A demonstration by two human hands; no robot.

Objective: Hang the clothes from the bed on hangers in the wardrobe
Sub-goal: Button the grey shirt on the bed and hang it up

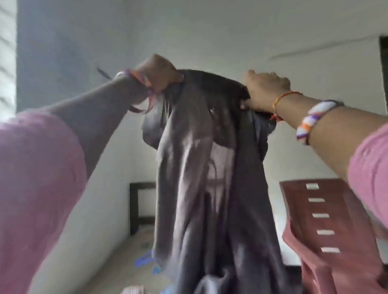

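Here, the left hand (157, 74) and right hand (265, 89), both raised, each grip a top corner of a dark grey garment (203, 168) in curled fingers; the cloth hangs between them, before a reddish plastic chair (321, 225)

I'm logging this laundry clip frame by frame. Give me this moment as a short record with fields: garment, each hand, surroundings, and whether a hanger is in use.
garment: dark grey garment, held up by its top edge, hanging down loosely
left hand: left hand has a grip on the top left corner
right hand: right hand has a grip on the top right corner
surroundings: reddish plastic chair at right; white wall behind
hanger in use: none visible on the garment
image quality: motion-blurred
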